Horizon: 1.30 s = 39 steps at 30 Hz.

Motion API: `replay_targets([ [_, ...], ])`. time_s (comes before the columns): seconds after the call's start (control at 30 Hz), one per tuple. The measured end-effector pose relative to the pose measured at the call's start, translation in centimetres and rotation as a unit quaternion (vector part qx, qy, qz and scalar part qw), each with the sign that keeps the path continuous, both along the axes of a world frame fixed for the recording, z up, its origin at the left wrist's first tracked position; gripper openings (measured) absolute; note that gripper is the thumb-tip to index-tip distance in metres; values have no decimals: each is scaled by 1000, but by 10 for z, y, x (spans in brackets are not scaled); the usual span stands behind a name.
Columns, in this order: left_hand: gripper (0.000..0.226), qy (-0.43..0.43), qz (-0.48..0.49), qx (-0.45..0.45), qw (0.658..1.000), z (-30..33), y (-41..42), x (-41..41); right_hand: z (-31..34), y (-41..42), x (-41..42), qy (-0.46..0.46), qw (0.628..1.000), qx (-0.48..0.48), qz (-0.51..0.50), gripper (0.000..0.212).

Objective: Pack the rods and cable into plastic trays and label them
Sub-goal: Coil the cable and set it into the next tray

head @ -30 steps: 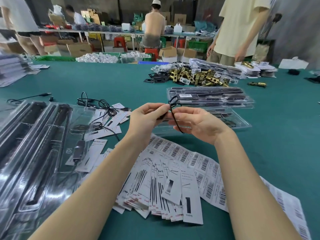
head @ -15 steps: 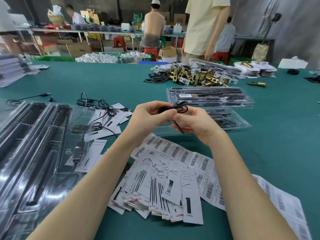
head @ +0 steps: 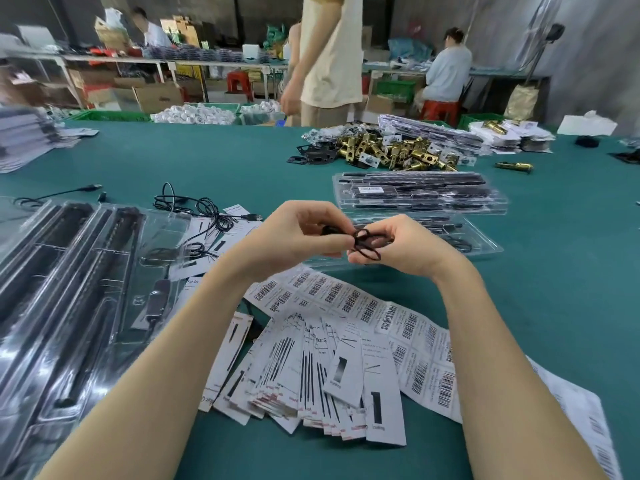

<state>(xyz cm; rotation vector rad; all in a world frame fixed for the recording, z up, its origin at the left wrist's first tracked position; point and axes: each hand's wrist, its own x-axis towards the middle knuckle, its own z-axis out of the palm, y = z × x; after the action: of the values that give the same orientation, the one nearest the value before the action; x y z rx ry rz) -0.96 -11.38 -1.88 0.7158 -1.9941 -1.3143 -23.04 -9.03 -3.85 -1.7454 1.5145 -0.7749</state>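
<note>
At far left, clear plastic trays [head: 69,271] lie on the green table [head: 554,271], black rods [head: 100,299] seated in their channels. Loose black cables [head: 204,209] lie just beyond them. At centre, the left hand [head: 294,237] pinches a small coiled black cable [head: 363,244], fingers curled on it, above the table. The right hand [head: 405,247] grips the same coil from the other side, fingertips touching the left's. Below the hands, barcode label sheets [head: 398,323] and printed cards [head: 311,375] are fanned out. Right of centre, packed trays [head: 422,195] are stacked.
</note>
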Motion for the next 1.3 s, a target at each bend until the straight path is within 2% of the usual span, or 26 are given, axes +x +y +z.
replay_targets([
  [0.1,8,-121,-21,-93,988,13,3,2,1,0,-1,20,1000,0,3,15],
  [0.2,8,-228,-1,-204,952,17,7,0,-1,0,0,22,1000,-2,-14,10],
  [0.37,11,-294,66,-283,910,14,10,-6,-3,3,-1,-42,998,6,-40,4],
  [0.6,14,-248,109,-331,904,15,11,-14,-6,4,-7,-109,992,43,-51,6],
  [0.83,20,-266,118,-367,884,0,9,-21,-7,3,-9,-157,985,35,-68,8],
  [1.0,16,-186,208,-363,889,-29,9,-33,-8,4,-10,-183,981,59,-33,10],
  [1.13,14,-62,276,-300,911,-45,12,-38,-8,6,-10,-195,978,63,-32,13],
  [1.3,13,11,295,-123,947,-47,6,-38,-4,5,-6,-212,975,36,-55,14],
])
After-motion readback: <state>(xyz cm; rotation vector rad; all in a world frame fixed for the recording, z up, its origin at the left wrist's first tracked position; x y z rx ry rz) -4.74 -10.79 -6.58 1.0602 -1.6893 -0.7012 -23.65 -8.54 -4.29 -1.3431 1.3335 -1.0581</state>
